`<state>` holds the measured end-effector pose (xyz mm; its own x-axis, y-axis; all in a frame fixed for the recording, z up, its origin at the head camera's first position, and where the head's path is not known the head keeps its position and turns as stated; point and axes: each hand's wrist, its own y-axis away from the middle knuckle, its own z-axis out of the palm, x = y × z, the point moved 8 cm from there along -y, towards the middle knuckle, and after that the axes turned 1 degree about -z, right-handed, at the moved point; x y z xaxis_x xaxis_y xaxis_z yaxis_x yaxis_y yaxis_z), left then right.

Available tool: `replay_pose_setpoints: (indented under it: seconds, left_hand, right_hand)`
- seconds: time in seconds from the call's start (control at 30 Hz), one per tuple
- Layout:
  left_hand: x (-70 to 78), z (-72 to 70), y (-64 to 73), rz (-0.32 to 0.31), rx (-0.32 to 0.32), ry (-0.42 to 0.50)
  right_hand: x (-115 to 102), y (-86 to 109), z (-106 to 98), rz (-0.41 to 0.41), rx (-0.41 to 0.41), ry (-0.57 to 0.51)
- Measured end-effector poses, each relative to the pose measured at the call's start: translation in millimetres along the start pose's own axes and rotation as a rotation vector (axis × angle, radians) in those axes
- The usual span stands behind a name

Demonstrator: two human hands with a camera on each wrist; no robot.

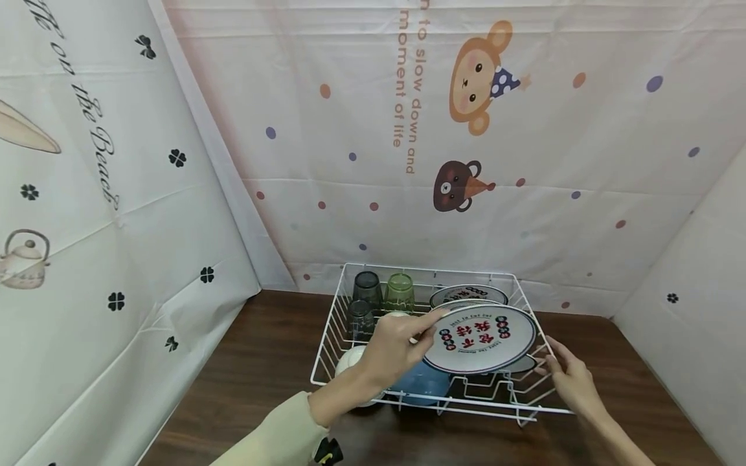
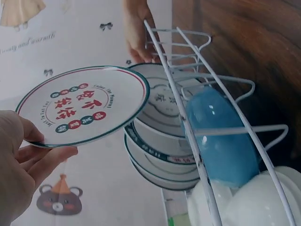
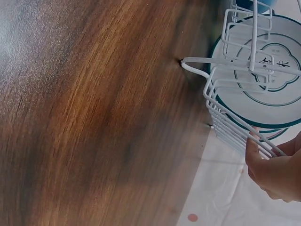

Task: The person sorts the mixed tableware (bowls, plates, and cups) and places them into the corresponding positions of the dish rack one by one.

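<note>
My left hand (image 1: 396,340) pinches a round white plate (image 1: 484,340) by its left edge, thumb on one face and fingers at the other. The plate has a dark green rim and red lettering, and is tilted above the white wire dish rack (image 1: 431,270). In the left wrist view, more plates (image 2: 162,106) stand in the rack behind the held one. My right hand (image 1: 574,382) holds the rack's right side, with fingers curled round its wires in the right wrist view. A blue bowl (image 1: 428,382) sits in the front of the rack, below the left hand.
Dark glasses (image 1: 367,288) and a green glass (image 1: 400,291) stand upside down at the rack's back left. A white bowl (image 1: 350,359) is at its front left. The rack stands on a dark wooden table (image 1: 250,362), with printed cloth walls (image 1: 350,162) behind and beside.
</note>
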<state>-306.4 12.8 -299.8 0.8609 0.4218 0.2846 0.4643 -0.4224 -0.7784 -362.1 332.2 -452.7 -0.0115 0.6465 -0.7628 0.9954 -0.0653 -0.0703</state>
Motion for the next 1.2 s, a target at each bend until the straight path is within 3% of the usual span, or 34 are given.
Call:
replay_pose_setpoints:
  seconds: [0.1,0.23,0.43,0.8,0.97,1.2]
  left_hand:
    - [10.0,7.5,-2.5,0.080,-0.009,-0.059]
    - [14.9,15.5,-2.3,0.122,-0.014,-0.096]
    - [12.6,29.1,-2.2,0.102,-0.047,-0.096]
    - [13.2,42.7,-2.8,0.144,-0.054,-0.143]
    - [14.1,52.8,-3.5,0.150,-0.094,-0.151]
    - [13.3,62.3,-4.1,0.130,-0.149,-0.132]
  right_hand:
    - [-1.2,0.0,-0.5,0.012,0.006,-0.008]
    - [-2.3,0.1,0.8,0.024,0.011,-0.013]
    - [-1.3,1.6,1.2,0.038,0.011,-0.032]
    - [-0.1,1.8,1.4,0.018,0.033,-0.079]
    - [2.0,1.3,0.3,0.030,0.032,-0.032]
    - [5.6,1.8,0.0,0.057,0.013,-0.078]
